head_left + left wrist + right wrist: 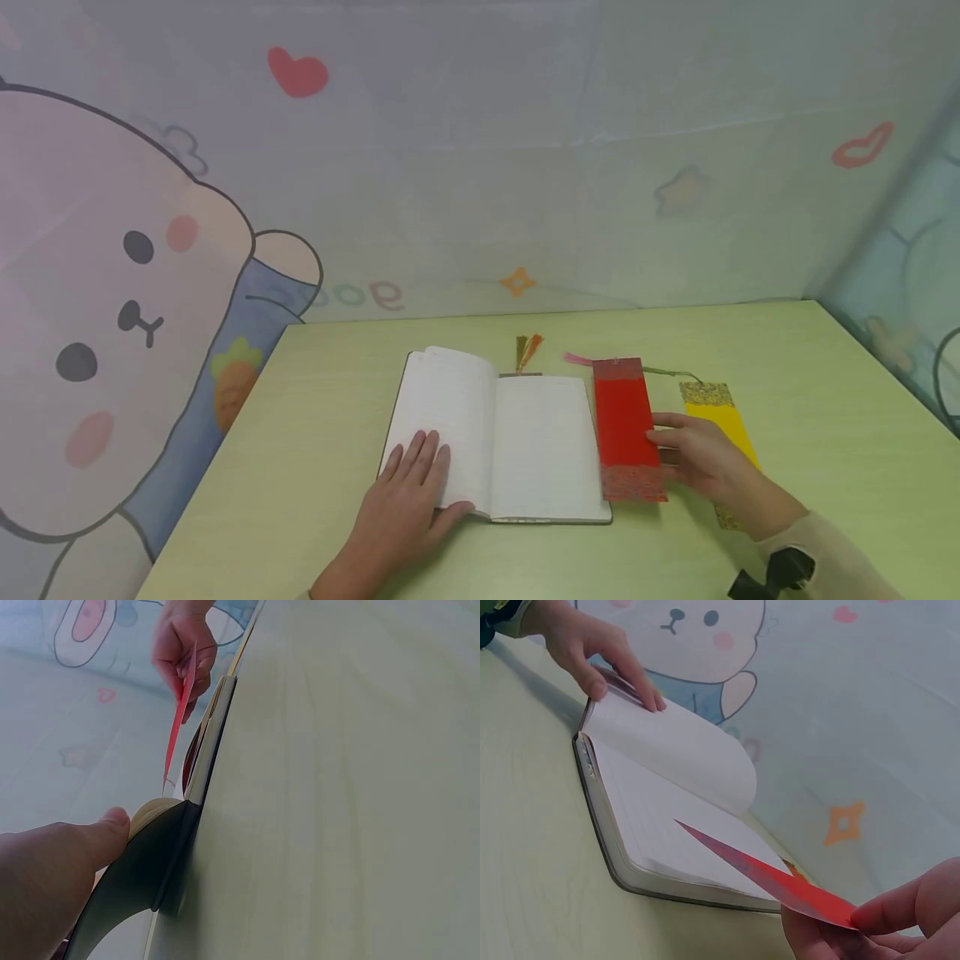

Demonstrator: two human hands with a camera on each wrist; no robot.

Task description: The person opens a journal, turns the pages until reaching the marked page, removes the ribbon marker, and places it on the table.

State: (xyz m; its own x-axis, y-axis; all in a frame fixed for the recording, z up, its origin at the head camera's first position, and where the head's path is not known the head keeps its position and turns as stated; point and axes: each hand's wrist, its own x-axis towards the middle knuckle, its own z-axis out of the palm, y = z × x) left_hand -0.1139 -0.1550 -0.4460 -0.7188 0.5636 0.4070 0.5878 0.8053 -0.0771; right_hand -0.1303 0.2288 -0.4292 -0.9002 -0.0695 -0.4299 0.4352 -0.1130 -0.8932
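Note:
A notebook (536, 450) with faintly lined white pages lies spread at its middle. On its left page my left hand (401, 504) rests with fingers straight, the thumb at the bottom edge; the left wrist view shows the dark cover (142, 870) under that side raised off the table. My right hand (701, 458) pinches a red bookmark (624, 421) by its right edge, thumb on top and fingers beneath. The bookmark is held up beside the right page, tilted in the right wrist view, with a pink tassel (576, 359) at its upper end.
A yellow bookmark (722, 412) with a green cord lies on the pale table (840, 433), partly hidden by my right hand. Green and orange tassels (528, 353) stick out past the notebook's top edge. A cartoon-printed backdrop (480, 167) stands behind the table.

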